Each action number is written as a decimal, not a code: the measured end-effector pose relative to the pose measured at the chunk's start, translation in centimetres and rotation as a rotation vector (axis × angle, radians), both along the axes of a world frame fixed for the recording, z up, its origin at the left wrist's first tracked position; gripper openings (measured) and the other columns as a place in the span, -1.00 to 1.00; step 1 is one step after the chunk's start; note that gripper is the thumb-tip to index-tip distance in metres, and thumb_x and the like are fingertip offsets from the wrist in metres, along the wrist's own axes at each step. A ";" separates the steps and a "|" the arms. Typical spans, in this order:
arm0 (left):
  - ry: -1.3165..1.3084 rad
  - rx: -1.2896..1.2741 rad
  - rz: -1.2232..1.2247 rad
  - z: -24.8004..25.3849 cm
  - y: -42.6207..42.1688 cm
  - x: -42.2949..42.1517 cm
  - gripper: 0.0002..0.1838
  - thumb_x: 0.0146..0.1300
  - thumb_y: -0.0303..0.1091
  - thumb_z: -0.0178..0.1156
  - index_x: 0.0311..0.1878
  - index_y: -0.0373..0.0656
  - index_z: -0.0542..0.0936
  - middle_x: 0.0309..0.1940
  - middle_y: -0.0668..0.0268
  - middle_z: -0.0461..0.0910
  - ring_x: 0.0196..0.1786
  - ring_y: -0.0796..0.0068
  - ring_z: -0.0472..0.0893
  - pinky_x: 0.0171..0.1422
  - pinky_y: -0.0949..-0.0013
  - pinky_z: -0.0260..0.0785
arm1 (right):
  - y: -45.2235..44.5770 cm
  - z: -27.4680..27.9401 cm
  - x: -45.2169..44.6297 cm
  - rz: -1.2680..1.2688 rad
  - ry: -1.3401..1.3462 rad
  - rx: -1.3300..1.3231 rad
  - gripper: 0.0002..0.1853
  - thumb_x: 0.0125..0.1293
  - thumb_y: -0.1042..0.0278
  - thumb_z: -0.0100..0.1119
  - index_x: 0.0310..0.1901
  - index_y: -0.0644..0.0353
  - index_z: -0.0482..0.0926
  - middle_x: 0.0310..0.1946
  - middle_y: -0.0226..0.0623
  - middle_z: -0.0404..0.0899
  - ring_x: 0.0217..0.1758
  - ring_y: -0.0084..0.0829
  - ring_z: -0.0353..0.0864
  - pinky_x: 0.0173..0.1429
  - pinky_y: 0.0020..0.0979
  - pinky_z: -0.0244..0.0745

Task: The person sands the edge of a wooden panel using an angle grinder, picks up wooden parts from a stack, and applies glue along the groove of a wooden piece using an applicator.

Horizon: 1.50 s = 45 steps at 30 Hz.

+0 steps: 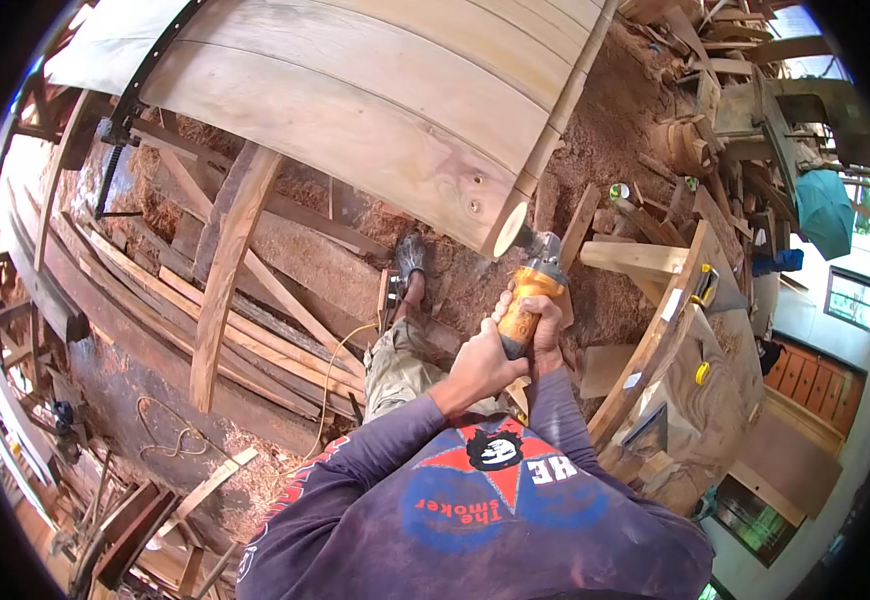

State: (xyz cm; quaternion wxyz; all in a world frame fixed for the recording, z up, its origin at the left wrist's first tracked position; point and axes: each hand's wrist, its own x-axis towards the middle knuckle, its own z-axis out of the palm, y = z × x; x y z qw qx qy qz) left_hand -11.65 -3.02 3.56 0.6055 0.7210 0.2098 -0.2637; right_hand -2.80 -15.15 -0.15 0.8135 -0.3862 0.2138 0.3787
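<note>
Both my hands are wrapped round an orange and black angle grinder (pixel 525 306), held out in front of my chest. My left hand (pixel 478 368) closes on the dark rear end of its body. Higher up, my right hand (pixel 547 322) grips the orange body close to the metal head. A pale round disc (pixel 511 230) on the grinder stands at the near right corner of a large panel of joined wooden boards (pixel 355 105). Whether the disc touches the panel's edge I cannot tell. Two dark knots mark the board near that corner.
A long black clamp (pixel 145 75) crosses the panel's left side. Under it are a slanted wooden leg (pixel 232 285) and several stacked planks (pixel 245 325). A yellow cord (pixel 330 370) runs by my leg. To the right stands a wooden frame (pixel 655 335); sawdust and offcuts cover the ground.
</note>
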 end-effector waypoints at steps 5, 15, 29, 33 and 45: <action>0.012 0.006 0.027 0.0 -0.1 0.6 -0.24 0.07 -0.08 0.44 0.09 -0.53 0.33 -0.19 -0.39 0.68 -0.07 -0.36 0.72 0.05 -0.12 0.60 | -0.3 -1.5 0.6 -0.022 0.020 0.061 -0.49 0.02 0.33 0.28 0.05 0.33 0.49 -0.28 -0.17 0.60 -0.27 -0.25 0.64 -0.05 -0.20 0.67; 0.038 0.018 0.029 -0.5 0.4 0.7 -0.22 0.07 -0.06 0.44 0.09 -0.52 0.32 -0.21 -0.37 0.67 -0.09 -0.30 0.74 0.01 -0.10 0.60 | 0.3 -1.7 0.5 -0.005 0.046 0.065 -0.49 0.06 0.34 0.29 0.08 0.31 0.48 -0.25 -0.18 0.60 -0.24 -0.28 0.64 -0.03 -0.22 0.68; -0.190 -0.627 0.262 -3.3 1.6 -2.3 -0.37 0.07 -0.49 0.50 0.23 -0.25 0.48 -0.04 0.32 0.68 -0.06 0.48 0.71 0.05 0.36 0.59 | 5.1 5.3 -1.5 0.134 -0.400 -0.472 -0.65 0.08 0.45 0.47 -0.05 0.25 0.73 -0.29 -0.36 0.72 -0.31 -0.50 0.70 -0.16 -0.43 0.63; -0.038 -0.206 -0.025 -2.1 -1.4 -2.8 -0.19 0.07 -0.21 0.54 0.30 -0.34 0.35 0.02 0.04 0.67 0.06 0.21 0.72 0.15 0.22 0.56 | -0.9 2.8 -3.3 -0.009 -0.248 -0.490 -0.74 0.15 0.44 0.39 -0.11 0.29 0.71 -0.38 -0.37 0.69 -0.36 -0.49 0.70 -0.24 -0.43 0.62; -0.269 -0.447 0.100 -6.7 -6.2 -5.9 -0.51 0.35 -0.26 0.37 0.26 -0.25 0.56 0.10 0.28 0.67 0.15 0.43 0.61 0.30 0.26 0.48 | -2.3 -2.1 -7.8 0.384 -0.986 -1.472 -0.78 0.09 0.22 0.39 -0.49 0.16 0.59 -0.66 -0.12 0.48 -0.55 0.09 0.61 -0.42 -0.01 0.50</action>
